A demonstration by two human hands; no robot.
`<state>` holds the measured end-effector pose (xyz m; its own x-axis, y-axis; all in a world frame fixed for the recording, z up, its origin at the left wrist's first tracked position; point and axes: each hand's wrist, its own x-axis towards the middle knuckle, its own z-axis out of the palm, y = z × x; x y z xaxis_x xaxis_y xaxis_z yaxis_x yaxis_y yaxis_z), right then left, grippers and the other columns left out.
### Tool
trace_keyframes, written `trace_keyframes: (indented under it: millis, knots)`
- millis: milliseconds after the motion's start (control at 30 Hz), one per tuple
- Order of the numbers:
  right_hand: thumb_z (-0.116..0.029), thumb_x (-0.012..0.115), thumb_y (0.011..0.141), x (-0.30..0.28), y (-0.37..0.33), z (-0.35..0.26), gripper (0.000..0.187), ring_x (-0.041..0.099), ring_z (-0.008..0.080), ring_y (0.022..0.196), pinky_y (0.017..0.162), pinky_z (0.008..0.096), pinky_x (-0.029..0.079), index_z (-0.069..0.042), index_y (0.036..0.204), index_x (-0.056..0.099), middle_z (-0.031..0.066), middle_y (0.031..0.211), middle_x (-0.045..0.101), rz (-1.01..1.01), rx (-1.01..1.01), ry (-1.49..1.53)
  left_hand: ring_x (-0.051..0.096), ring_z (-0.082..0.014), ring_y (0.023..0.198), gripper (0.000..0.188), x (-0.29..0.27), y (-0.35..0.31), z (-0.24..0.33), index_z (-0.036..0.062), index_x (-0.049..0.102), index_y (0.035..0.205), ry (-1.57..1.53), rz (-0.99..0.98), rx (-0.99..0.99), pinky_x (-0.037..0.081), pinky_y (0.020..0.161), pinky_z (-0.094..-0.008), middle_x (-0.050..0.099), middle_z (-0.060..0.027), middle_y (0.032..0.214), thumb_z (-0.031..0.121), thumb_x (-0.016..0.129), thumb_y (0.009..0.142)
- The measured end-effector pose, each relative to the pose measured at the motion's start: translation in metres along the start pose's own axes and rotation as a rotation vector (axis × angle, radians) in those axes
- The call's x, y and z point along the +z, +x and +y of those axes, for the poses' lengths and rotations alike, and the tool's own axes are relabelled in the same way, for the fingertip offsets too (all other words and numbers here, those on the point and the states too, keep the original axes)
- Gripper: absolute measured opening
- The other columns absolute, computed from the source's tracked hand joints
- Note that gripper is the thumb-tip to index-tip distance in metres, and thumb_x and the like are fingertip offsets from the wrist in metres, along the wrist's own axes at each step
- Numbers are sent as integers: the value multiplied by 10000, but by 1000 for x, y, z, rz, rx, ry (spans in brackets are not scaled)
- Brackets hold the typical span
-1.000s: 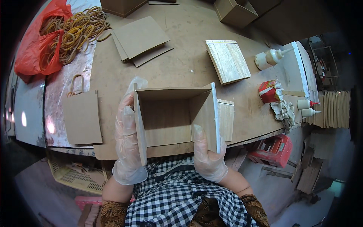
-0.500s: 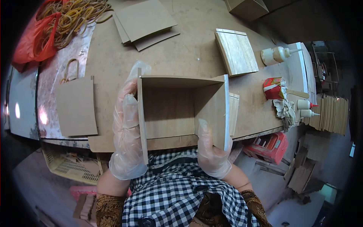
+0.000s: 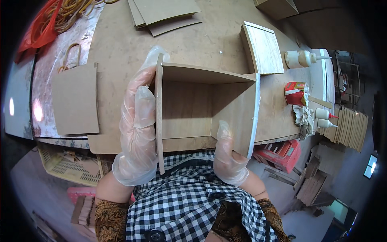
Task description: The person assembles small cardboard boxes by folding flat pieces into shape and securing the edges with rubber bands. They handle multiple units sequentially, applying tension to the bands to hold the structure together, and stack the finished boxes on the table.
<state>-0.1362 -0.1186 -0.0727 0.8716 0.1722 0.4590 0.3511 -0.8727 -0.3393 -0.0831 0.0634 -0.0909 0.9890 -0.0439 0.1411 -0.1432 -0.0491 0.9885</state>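
While the right hand (image 3: 230,155) pinches the right wall of an open-fronted wooden box (image 3: 187,105), its thumb (image 3: 225,135) lying flat on the inner face and its fingers hidden behind, the left hand (image 3: 139,117) braces the outer face of the left wall. The left palm is held long and nearly flat, narrow rather than spread; whether its fingertips hook round the back cannot be told. Both hands wear loose, clear plastic gloves, wrinkled at the knuckles and flared at the wrists.

The box sits between the two hands at the near edge of the desk (image 3: 189,48), its hollow facing the wearer. Its walls are thin, smooth, brown board, the left one reaching past the corner; a whitish strip runs down the front edge of the right wall.

Left of it lies a flat, square-cut brown board (image 3: 76,101), and beyond it a fanned stack of similar boards (image 3: 167,12). To the right stands a block-shaped wooden piece (image 3: 264,48) with a pale, streaky grain, near a cloudy squeeze bottle (image 3: 297,59) with a pointed nozzle. A glossy red container (image 3: 295,92) touches a crumpled, off-white cloth (image 3: 303,119). At the far left, rubbery tan loops (image 3: 72,14) spill from a crinkled red plastic bag (image 3: 40,34).
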Motion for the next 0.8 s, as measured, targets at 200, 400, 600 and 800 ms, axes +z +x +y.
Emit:
trace_keyframes:
  millis: [200,400,600,800]
  knots:
    - [117,603,763,4,1,-5,304,654,341,683,540,413,518,147,1063,633,201,892,627,56,159,155,429,-216,1358,480,-1,-1,-4,-9,410,1464,-18,-27,13,325,1151,-351,462,-143,1472,290,412,1089]
    - [108,615,763,2,0,2,250,608,304,615,471,388,450,125,1012,630,192,855,610,-8,6,-24,453,-191,1329,477,6,3,-1,-8,413,1463,-297,17,-149,347,1135,-342,478,-137,1454,309,351,1112]
    - [102,617,747,11,-4,7,284,552,267,561,435,376,392,126,1030,622,191,829,578,57,1,16,424,-247,1380,552,6,-1,-1,-22,362,1492,-109,-19,-150,321,1165,-385,414,-172,1526,356,312,1093]
    - [49,648,779,14,-19,14,311,534,270,530,430,368,380,121,1079,614,195,814,593,25,81,82,429,-221,1375,636,6,9,5,27,393,1494,-319,21,-259,266,1194,-385,434,-122,1530,483,350,1052]
